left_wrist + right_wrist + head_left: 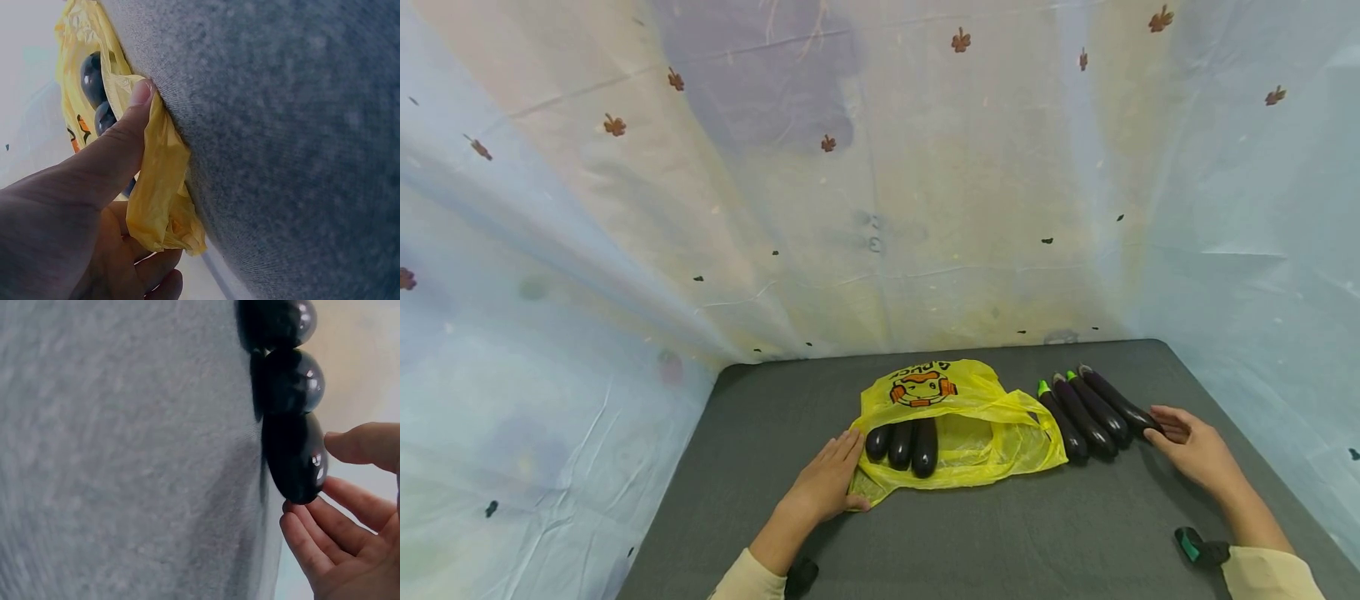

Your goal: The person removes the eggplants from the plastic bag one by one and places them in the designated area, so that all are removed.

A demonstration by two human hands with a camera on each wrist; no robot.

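A yellow plastic bag (977, 387) with a duck print lies with its mouth toward me. Inside, three dark, glossy eggplants (924, 450) show their rounded ends. My left hand (823, 479) holds the bag's left edge; the left wrist view has the thumb over the yellow plastic (159, 181) and the fingers behind it. To the right of the bag, several eggplants (1078, 417) lie side by side, stems pointing away. My right hand (1198, 450) grips the rounded near end of the rightmost eggplant (297, 456), thumb on one side and fingers on the other.
The grey table (1000, 542) has rounded far corners. Behind it and on both sides hangs a pale, patterned sheet (925, 208). A dark strap with a green patch (1191, 546) is beside the right wrist.
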